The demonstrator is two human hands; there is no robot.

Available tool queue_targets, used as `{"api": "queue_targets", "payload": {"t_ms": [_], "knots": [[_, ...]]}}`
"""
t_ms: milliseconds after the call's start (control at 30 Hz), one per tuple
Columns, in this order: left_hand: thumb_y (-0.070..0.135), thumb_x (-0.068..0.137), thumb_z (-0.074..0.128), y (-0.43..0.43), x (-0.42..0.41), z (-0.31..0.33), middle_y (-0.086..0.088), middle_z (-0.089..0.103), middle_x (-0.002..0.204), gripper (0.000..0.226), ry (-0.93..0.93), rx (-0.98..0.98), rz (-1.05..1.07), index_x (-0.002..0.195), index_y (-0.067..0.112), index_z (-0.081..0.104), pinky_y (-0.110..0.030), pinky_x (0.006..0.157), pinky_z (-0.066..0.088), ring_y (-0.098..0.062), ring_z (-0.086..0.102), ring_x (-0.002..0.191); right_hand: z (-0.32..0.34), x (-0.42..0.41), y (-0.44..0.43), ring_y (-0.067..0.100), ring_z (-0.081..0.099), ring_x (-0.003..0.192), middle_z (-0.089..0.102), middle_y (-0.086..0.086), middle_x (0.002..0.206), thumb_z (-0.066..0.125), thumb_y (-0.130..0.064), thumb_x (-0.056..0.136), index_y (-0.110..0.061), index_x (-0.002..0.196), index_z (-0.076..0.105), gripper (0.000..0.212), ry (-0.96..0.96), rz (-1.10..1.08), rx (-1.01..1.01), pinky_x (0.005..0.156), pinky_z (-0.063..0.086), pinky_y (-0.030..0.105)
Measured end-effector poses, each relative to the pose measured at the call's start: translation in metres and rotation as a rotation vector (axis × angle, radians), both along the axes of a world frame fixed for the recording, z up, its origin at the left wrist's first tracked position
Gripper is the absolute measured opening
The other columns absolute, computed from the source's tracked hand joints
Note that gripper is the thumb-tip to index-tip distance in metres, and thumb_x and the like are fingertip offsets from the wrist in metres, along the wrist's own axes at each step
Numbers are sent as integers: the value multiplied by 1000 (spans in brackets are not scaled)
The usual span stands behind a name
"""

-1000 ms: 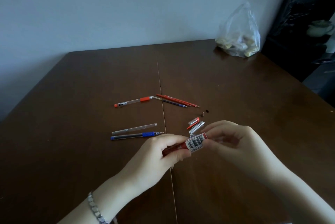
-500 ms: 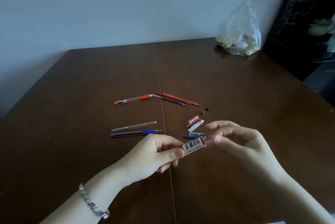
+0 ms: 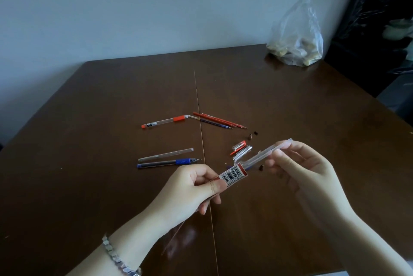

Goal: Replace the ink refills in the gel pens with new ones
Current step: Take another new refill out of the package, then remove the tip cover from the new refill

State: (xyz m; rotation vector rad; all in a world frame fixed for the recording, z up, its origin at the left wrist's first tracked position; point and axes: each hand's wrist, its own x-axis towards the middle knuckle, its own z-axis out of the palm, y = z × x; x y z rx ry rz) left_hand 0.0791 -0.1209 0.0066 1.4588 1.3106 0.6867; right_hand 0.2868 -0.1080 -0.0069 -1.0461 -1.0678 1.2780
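My left hand grips a thin red piece wrapped in a barcode label. My right hand pinches a clear plastic tube that slants up to the right, its lower end at the label. Both are held above the brown table. On the table lie a clear pen with a red grip, loose red and blue refills, an empty clear barrel and a blue pen.
Two clear caps and small dark tip pieces lie just beyond my hands; another tip lies under the tube. A clear plastic bag stands at the far right corner. A seam runs down the table's middle.
My right hand has drawn away up and to the right, and the clear tube now shows stretched out between the hands. My left hand has stayed gripping the labelled end.
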Motion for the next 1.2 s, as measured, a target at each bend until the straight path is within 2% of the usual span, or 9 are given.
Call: {"api": "queue_targets", "payload": {"t_ms": [167, 267, 433, 500, 667, 800, 867, 1033, 1200], "knots": [[32, 68, 62, -2, 2, 4, -5, 75, 77, 31, -220, -172, 101, 91, 12, 64, -21, 45, 49, -11, 59, 47, 6, 0, 1, 9, 66, 63, 71, 5, 70, 77, -31, 50, -17, 70, 63, 28, 270, -6, -48, 60, 55, 18], [24, 72, 63, -2, -3, 2, -8, 75, 80, 23, -289, -253, 215, 91, 11, 64, -22, 50, 53, -15, 66, 57, 12, 9, 4, 6, 67, 63, 72, 0, 69, 66, -24, 59, -16, 72, 56, 18, 351, -145, -9, 63, 56, 17], [33, 82, 61, -3, -4, -17, 11, 57, 92, 12, 515, 94, -133, 92, 28, 64, -19, 73, 46, -6, 55, 86, 22, 21, 6, 7, 66, 65, 62, -6, 59, 55, -24, 74, -20, 84, 56, 11, 310, -263, 36, 64, 57, 20], [37, 84, 57, -1, 4, -22, 13, 48, 91, 16, 686, 189, -255, 97, 28, 62, -19, 72, 39, -5, 48, 88, 24, 22, 7, 5, 62, 59, 59, -7, 58, 52, -20, 85, -21, 89, 60, 9, 238, -251, 19, 60, 56, 19], [39, 82, 58, 10, 11, -22, 8, 51, 104, 33, 707, 273, -242, 113, 29, 52, -27, 84, 44, -8, 47, 98, 24, 20, 9, 5, 55, 54, 59, -7, 56, 52, -16, 89, -24, 90, 65, 16, -50, -178, 5, 55, 51, 15], [38, 82, 59, 25, -7, -17, 4, 56, 110, 34, 676, 511, -36, 113, 24, 56, -30, 86, 45, -13, 50, 102, 23, 21, 12, 4, 53, 54, 58, 0, 63, 56, -15, 87, -25, 90, 67, 15, -376, -118, 57, 53, 47, 9], [28, 84, 59, 43, -23, -20, -3, 60, 107, 26, 770, 650, 117, 108, 18, 60, -36, 85, 44, -21, 52, 101, 24, 18, 14, 0, 54, 52, 60, 2, 65, 57, -13, 86, -25, 89, 67, 16, -504, -96, 80, 51, 44, 5], [26, 87, 56, 75, -51, -26, -6, 58, 112, 18, 960, 480, 133, 102, 18, 62, -36, 86, 42, -23, 47, 105, 25, 8, 17, 0, 57, 69, 64, -8, 74, 62, -13, 82, -36, 85, 65, 23, -732, -40, 167, 54, 43, 6], [24, 91, 48, 79, -52, -32, -4, 58, 108, 13, 1048, 583, 35, 97, 17, 58, -34, 83, 41, -22, 47, 101, 24, 0, 18, -5, 55, 75, 62, -14, 74, 65, -12, 80, -32, 83, 63, 20, -814, -45, 237, 60, 42, 3]]}}
